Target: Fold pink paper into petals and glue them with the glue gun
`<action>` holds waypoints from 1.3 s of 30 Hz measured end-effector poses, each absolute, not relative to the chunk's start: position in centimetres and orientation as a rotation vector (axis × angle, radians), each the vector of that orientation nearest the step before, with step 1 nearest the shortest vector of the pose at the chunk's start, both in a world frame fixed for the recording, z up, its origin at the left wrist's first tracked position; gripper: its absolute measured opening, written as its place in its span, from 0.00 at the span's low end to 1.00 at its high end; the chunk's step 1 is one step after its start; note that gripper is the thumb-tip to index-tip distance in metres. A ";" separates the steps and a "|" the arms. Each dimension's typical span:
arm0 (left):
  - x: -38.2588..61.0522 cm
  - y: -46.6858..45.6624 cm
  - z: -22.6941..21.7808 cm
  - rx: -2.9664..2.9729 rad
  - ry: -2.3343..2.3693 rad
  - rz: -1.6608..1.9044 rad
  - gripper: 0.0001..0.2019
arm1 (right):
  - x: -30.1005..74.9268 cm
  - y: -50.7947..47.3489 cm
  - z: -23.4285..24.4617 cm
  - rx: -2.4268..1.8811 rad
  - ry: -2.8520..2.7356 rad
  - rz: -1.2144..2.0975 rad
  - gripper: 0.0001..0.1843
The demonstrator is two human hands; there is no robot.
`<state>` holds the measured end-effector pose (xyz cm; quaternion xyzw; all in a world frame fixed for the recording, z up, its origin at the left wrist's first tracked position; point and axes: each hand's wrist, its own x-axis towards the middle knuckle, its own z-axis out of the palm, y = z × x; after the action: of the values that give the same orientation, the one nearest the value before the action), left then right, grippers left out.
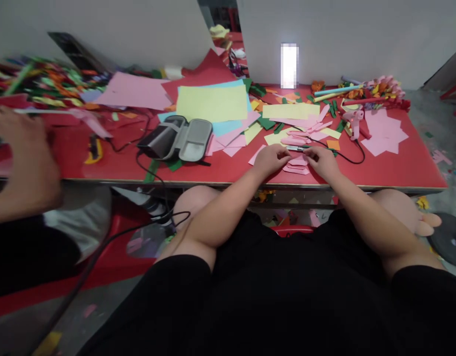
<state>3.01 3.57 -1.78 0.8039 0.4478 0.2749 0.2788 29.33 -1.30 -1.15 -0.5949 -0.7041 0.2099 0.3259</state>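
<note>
Close to the table's front edge, my left hand (272, 161) and my right hand (323, 162) face each other with fingertips pinched. A small folded pink paper piece (298, 161) lies between them, and both sets of fingers close on its ends, partly hiding it. Just beyond the fingertips is a slim metallic tool (295, 148), perhaps a cutter blade; its kind is not clear. More folded pink pieces (296, 170) lie under and in front of my hands. Pink strips (312, 129) are scattered behind them.
A pink glue gun (355, 121) with a black cable stands right on the red table (228, 170). Left are an open grey case (193, 141), yellow paper sheets (213, 103) and a yellow cutter (94, 150). A co-worker's hand (23, 148) is at far left. Paper flowers (387, 91) lie back right.
</note>
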 end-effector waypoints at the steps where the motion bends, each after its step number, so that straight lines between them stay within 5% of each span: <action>1: 2.9 3.6 -1.8 2.180 1.201 0.722 0.06 | 29.4 -1.4 -1.3 -1.548 -1.863 0.525 0.12; 39: 1.1 4.8 -1.6 2.310 0.985 0.682 0.07 | 32.6 -0.1 -0.2 -1.300 -2.502 0.330 0.18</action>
<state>1.06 4.84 -1.64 0.8556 0.3650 0.2525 0.2665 32.57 -0.05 -0.16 -0.4525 -0.8714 0.1148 0.1507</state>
